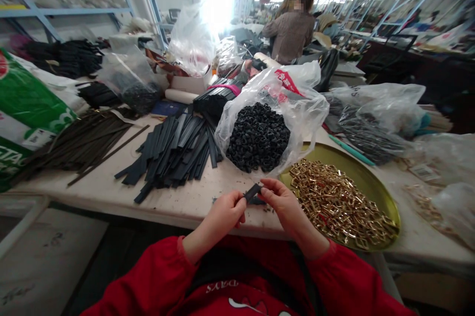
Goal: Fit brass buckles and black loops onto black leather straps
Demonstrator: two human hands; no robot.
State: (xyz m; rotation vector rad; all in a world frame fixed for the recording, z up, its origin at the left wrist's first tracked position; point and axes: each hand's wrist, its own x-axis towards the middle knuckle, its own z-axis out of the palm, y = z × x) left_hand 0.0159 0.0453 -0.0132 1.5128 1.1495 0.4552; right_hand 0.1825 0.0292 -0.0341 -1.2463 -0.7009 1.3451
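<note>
Between my two hands, close to the table's front edge, is a short black strap [253, 191]. My left hand [230, 208] pinches its near left end, and the fingers of my right hand [279, 199] are closed on its right end. Just beyond them a clear plastic bag [318, 103] lies open, full of small black loops [258, 137]. Left of the bag is a loose pile of flat black straps [174, 150]. A round gold tray [384, 194] heaped with gold metal buckles [341, 204] stands right beside my right hand.
Dark brown strips [85, 140] and a green and white package [29, 103] lie at the left. A turquoise tool [352, 150] rests behind the tray, near more plastic bags [374, 113]. A bundle of straps with a pink band [224, 89] sits farther back. A person [293, 28] stands beyond the table.
</note>
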